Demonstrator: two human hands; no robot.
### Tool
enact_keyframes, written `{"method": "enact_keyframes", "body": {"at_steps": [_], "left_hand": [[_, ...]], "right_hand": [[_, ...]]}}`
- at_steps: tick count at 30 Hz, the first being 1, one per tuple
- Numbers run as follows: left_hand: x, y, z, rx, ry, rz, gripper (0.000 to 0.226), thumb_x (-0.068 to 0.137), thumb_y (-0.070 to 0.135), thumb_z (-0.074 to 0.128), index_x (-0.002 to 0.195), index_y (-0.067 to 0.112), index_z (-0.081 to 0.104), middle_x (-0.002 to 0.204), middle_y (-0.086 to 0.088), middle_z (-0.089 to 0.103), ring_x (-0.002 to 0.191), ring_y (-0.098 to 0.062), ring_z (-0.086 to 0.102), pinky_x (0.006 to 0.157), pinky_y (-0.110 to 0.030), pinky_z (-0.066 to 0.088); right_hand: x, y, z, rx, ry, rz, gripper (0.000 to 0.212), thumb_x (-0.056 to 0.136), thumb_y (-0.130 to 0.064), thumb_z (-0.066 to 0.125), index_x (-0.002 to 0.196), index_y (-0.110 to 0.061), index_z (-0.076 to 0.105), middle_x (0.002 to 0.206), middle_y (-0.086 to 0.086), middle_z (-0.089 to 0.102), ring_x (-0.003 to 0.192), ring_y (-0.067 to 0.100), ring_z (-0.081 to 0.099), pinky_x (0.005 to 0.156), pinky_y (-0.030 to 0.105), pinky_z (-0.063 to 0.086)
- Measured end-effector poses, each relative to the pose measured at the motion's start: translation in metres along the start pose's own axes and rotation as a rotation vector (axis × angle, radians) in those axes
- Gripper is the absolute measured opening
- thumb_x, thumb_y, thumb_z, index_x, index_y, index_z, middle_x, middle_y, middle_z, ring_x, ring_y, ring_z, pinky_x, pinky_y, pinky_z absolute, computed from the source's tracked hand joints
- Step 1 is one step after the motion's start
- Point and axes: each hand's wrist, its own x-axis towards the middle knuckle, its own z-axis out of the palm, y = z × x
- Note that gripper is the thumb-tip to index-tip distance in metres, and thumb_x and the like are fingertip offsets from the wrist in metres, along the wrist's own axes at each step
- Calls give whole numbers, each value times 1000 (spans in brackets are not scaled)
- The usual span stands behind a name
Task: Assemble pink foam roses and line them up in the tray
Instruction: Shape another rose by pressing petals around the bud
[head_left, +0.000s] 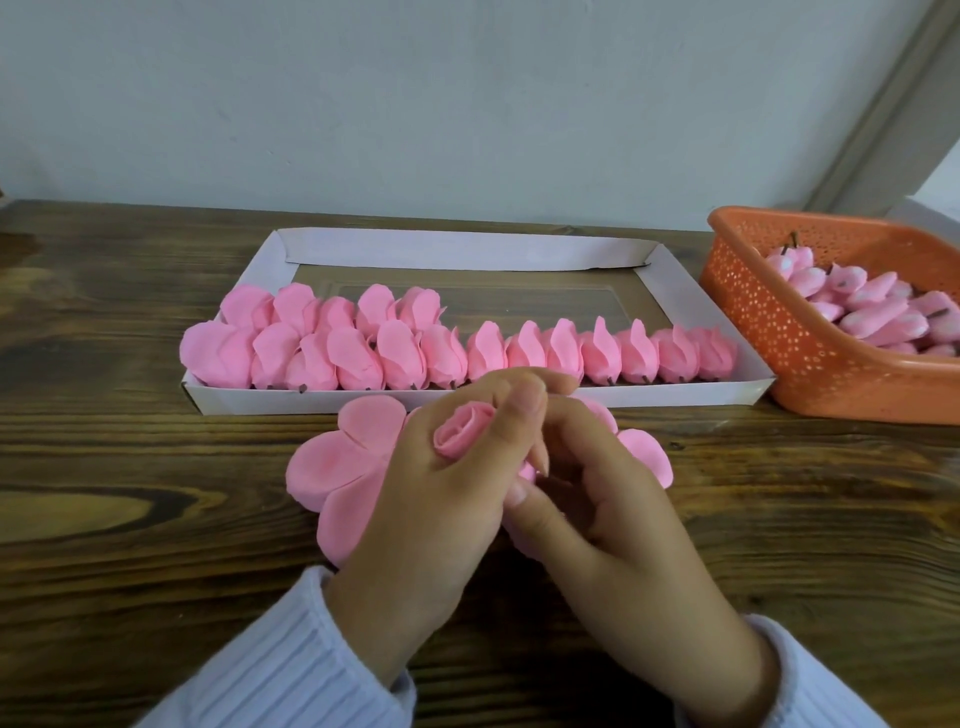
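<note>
Brown wood with dark swirls made up the table, and a plain pale wall stood behind it. From far away, through the head camera, I saw it all from above.

A flat white tray lay across the middle of the table. Pink foam roses lay in it side by side. One long row ran along the near wall of the tray, from end to end. A short second row sat behind it at the left end. The far part of the tray was bare.

An orange basket with little holes stood just beside the right end of the tray. Small pink buds were piled inside it.

Close to me, just in front of the tray, a flat pink petal piece lay on the table under both hands. The left hand was curled round a rolled rose bud, which poked up between its thumb and fingers. The right hand was curled too, touching the left hand. Its thumb and fingers pinched a bit of the petal piece just under the bud.

Both arms wore ribbed white sleeves.
</note>
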Motion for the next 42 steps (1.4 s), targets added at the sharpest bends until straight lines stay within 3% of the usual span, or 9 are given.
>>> {"method": "enact_keyframes", "body": {"at_steps": [7,14,18,21,25,29,32,36,42], "left_hand": [[0,2,0,-57,-37,-30,38,69,63,71,63,26,70,97,7,71,91,-15,68,75,-36,55],[0,3,2,-75,-40,-20,41,65,67,71,68,26,69,100,6,71,91,-13,69,75,-30,54],[1,1,2,-42,-5,-11,35,69,56,73,56,25,61,101,0,71,99,-26,67,85,-49,53],[1,0,1,-38,59,-1,37,72,44,63,54,13,56,91,2,71,101,-23,66,91,-51,50],[0,-3,1,-26,58,22,49,75,42,62,79,-6,55,93,-15,67,88,-24,65,79,-39,55],[0,0,0,74,36,112,52,80,64,60,77,12,63,84,-7,65,83,-12,66,72,-32,57],[1,-1,-4,55,46,165,49,79,77,46,72,30,60,94,1,65,105,-16,63,92,-46,51],[2,-5,-5,-86,207,173,44,87,59,41,114,29,57,116,4,64,115,-16,58,98,-42,45],[13,-10,-13,-135,556,-66,36,92,56,37,102,32,61,97,12,73,97,-2,67,85,-28,42]], "right_hand": [[1,-1,-1,-67,19,-15,27,86,-17,65,112,-13,60,105,-9,67,100,17,65,84,36,53],[3,-4,-3,-332,63,-134,24,80,-12,69,99,-25,62,78,-31,50,75,-8,54,71,5,37],[6,-11,-2,-423,60,-219,38,83,-13,63,98,-43,45,79,-36,48,79,-15,51,73,0,34],[4,-9,0,-406,27,-187,31,85,-10,61,102,-36,58,95,-27,60,92,-5,57,79,11,43],[3,-11,1,-423,9,-141,35,81,-5,68,114,-19,66,107,-7,66,105,5,59,89,19,46],[7,-17,-3,-411,-17,-84,19,79,-12,67,97,-19,68,83,-13,61,77,1,55,70,10,39],[16,-23,-6,-291,-67,43,11,77,-22,68,82,-14,63,67,-6,57,62,8,53,59,22,43],[52,-33,-30,-182,-243,144,10,88,-19,69,94,-12,69,81,7,71,74,24,67,68,32,56],[152,1,-55,-18,138,412,9,91,-9,62,87,-1,65,73,10,56,58,11,48,57,21,42]]}}
